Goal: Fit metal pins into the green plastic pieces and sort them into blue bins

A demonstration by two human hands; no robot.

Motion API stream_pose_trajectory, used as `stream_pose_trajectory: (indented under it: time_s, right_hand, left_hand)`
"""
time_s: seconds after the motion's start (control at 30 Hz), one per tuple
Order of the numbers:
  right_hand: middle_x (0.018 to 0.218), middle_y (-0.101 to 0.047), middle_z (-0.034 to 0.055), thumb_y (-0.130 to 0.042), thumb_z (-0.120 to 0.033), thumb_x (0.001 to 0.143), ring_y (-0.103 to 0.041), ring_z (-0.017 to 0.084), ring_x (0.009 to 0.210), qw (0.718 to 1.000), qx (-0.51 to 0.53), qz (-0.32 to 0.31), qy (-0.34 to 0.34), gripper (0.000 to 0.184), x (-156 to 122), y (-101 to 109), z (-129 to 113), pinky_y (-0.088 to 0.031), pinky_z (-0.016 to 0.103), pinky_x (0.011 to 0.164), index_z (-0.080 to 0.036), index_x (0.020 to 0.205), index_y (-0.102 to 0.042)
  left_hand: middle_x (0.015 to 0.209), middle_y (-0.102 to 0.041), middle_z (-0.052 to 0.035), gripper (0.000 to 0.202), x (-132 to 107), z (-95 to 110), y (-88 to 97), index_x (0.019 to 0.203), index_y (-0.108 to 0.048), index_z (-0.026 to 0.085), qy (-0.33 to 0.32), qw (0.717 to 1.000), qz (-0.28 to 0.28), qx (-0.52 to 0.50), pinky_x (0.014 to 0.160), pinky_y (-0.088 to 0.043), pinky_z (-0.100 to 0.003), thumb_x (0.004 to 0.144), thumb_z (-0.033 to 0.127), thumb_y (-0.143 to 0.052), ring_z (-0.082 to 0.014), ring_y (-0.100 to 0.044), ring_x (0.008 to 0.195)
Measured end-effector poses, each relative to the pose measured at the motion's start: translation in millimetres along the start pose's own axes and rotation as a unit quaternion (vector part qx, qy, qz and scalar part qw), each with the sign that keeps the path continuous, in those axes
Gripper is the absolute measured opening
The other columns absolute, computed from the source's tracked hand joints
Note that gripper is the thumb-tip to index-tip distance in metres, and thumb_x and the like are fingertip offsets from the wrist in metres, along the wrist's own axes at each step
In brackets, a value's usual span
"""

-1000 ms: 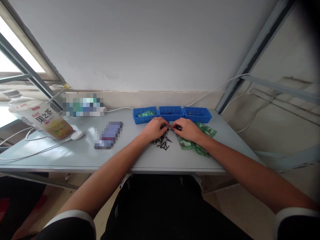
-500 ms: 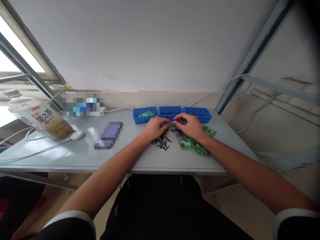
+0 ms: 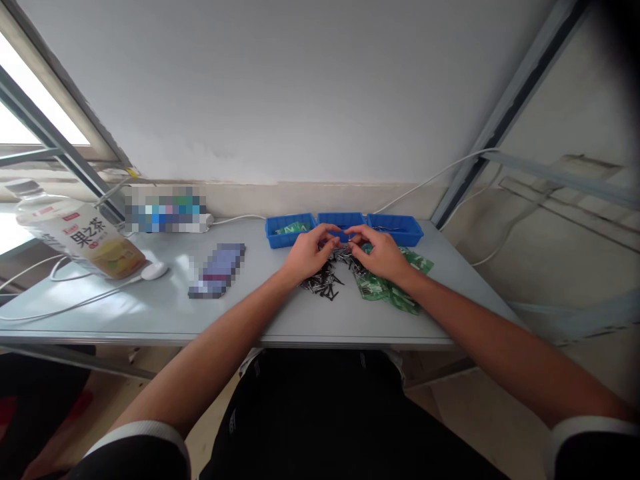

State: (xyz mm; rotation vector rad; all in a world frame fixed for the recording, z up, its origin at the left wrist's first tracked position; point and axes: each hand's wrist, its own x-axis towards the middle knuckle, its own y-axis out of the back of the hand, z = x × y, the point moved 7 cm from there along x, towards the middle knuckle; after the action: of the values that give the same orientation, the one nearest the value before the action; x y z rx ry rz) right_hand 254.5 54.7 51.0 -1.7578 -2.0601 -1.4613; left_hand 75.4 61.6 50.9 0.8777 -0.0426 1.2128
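My left hand and my right hand meet above a pile of small dark metal parts on the grey table. Both hands have their fingertips pinched together close to each other, just in front of the middle blue tray. What they pinch is too small to make out. Several green plastic bags with small parts lie under and beside my right wrist. Three blue trays stand in a row at the back; the left tray holds a green bag.
A large drink bottle lies at the far left beside a white mouse and white cables. A blurred flat object lies left of the pile. The right tray stands near the metal frame post.
Both hands lifted off the pile and moved slightly back toward the middle tray, fingertips coming together in a pinch.
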Motion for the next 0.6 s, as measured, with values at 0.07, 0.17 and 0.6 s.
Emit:
stream_pose_trajectory:
  time_s: [0.07, 0.17, 0.6]
  right_hand:
    - [0.096, -0.081, 0.0041, -0.065, -0.03, 0.097, -0.078, 0.024, 0.088, 1.0, 0.006, 0.022, -0.012, 0.026, 0.1, 3.0, 4.1, -0.061, 0.037, 0.084, -0.023, 0.121, -0.07]
    - [0.099, -0.082, 0.0049, -0.068, -0.034, 0.097, -0.078, 0.025, 0.091, 0.999, -0.001, 0.038, -0.012, 0.016, 1.3, 5.9, 6.2, -0.062, 0.039, 0.086, -0.024, 0.108, -0.074]
    - [0.101, -0.073, 0.0083, -0.062, -0.04, 0.103, -0.068, 0.023, 0.082, 0.998, -0.013, -0.009, 0.053, 0.023, 2.3, 3.0, -14.7, -0.06, 0.039, 0.081, -0.023, 0.113, -0.074]
  left_hand:
    - [0.103, -0.083, -0.0048, 0.035, -0.9, 0.8, -3.6, 0.135, -0.066, 0.021, 0.004, 1.0, -0.025, 0.005, 0.09, -0.06, -0.034, 0.106, 0.037, -0.055, -0.0213, -0.079, 0.091]
    - [0.112, -0.083, -0.0055, 0.04, -1.1, 3.3, -7.3, 0.14, -0.067, 0.022, -0.006, 0.999, -0.044, 0.015, 0.095, -0.06, -0.036, 0.106, 0.037, -0.053, -0.0225, -0.079, 0.097]
    - [0.122, -0.079, -0.0085, 0.028, 3.8, -10.4, 3.2, 0.123, -0.076, 0.021, -0.007, 0.999, 0.039, -0.023, 0.099, -0.061, -0.038, 0.099, 0.029, -0.064, -0.0221, -0.076, 0.107]
